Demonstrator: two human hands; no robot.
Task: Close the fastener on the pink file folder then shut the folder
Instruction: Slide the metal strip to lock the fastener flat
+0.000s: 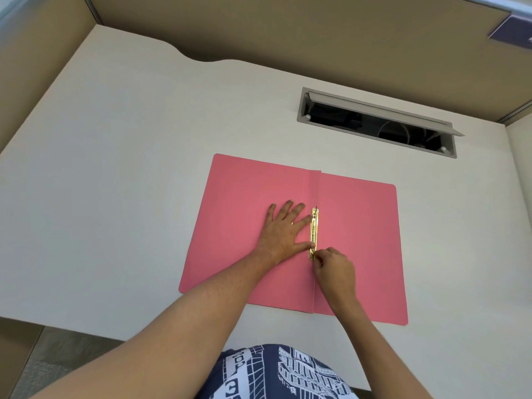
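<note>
A pink file folder (359,240) lies open and flat on the white desk. Along its centre fold runs a gold metal fastener (314,228), its far prong tip standing slightly up. My left hand (285,230) rests flat on the folder's left leaf, fingers spread, with forefinger and thumb touching the fastener's left side. My right hand (334,267) is at the fastener's near end, its fingertips pinched on the metal strip there.
The white desk (129,182) is walled by tan partitions at the back and left. An open grey cable hatch (377,122) is sunk in the desk behind the folder. The desk's front edge runs just below the folder.
</note>
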